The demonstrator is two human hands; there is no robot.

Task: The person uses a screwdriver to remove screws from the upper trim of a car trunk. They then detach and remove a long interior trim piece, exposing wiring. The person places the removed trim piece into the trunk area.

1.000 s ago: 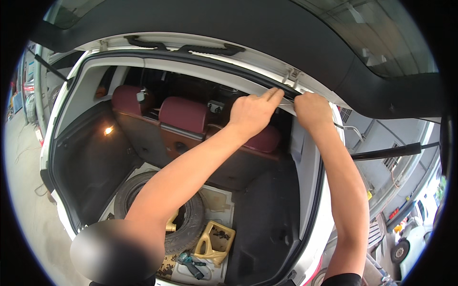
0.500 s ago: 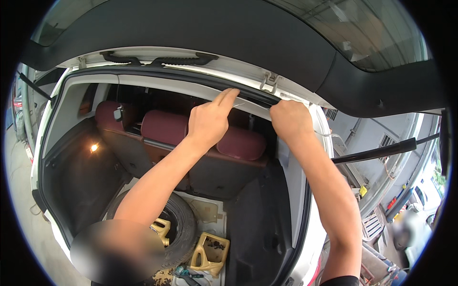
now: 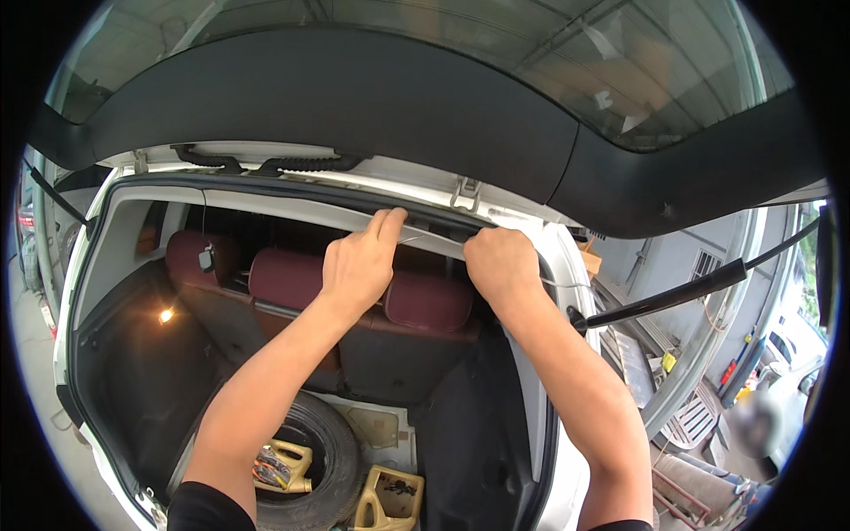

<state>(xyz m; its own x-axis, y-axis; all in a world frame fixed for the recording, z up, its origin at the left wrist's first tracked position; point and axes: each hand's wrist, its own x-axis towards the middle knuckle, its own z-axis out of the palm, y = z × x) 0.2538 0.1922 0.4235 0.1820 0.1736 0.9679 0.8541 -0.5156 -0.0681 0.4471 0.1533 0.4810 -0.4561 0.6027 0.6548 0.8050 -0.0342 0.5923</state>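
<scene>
Both of my hands are raised to the top edge of a car's open rear hatch. My left hand (image 3: 359,270) has its fingers pressed together at the roof trim (image 3: 292,205). A thin pale wire (image 3: 414,238) comes out beside its fingertips; its thumb is hidden. My right hand (image 3: 503,264) is curled into a fist farther right, against the black rubber seal (image 3: 440,218). What it grips is hidden behind the knuckles. Another stretch of pale wire (image 3: 568,285) shows to the right of this hand.
Above hangs the raised tailgate (image 3: 336,88), held by a black gas strut (image 3: 668,296) at right. Maroon rear seats (image 3: 297,281) stand inside. Below lie a spare tyre (image 3: 341,478) and cut-open yellow jugs (image 3: 414,504). A small lamp (image 3: 166,316) glows on the left wall.
The view has shifted, so the hatch opening sits lower and slightly left in the picture. Both hands keep nearly the same places along the trim.
</scene>
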